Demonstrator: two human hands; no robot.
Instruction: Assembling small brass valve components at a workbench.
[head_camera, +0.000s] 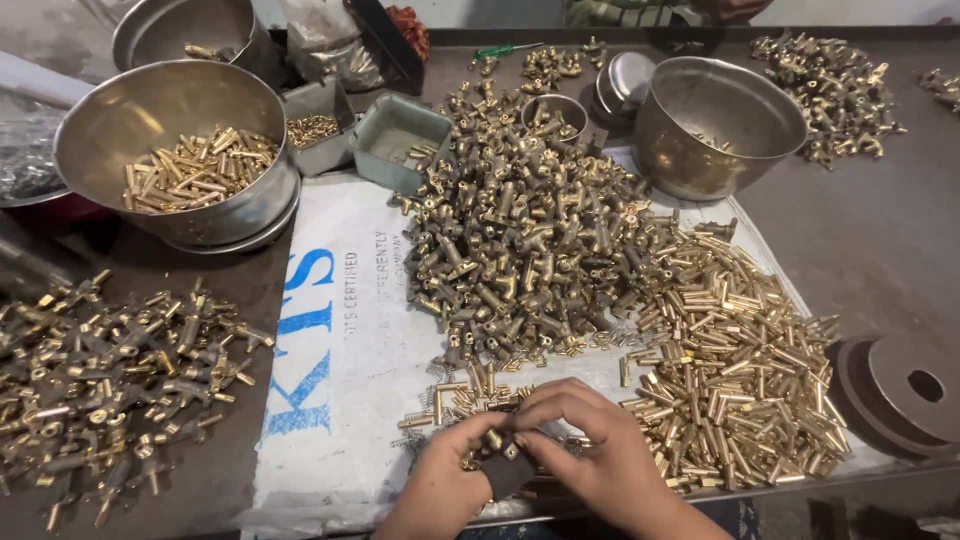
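Fingers (560, 405) of both hands pinch a small brass fitting (495, 440) over a dark block (507, 472) at the worktop's (880, 250) near edge; left hand (445, 480) below, right hand (590, 450) curled over it. Brass pins (740, 370) lie just right, a fittings heap (520, 240) beyond, on a white sack (350, 350).

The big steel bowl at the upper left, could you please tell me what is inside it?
The big steel bowl holds a loose heap of short brass pins piled toward its near right side; the rest of its inner wall is bare. Whatever lies beneath that heap is covered.
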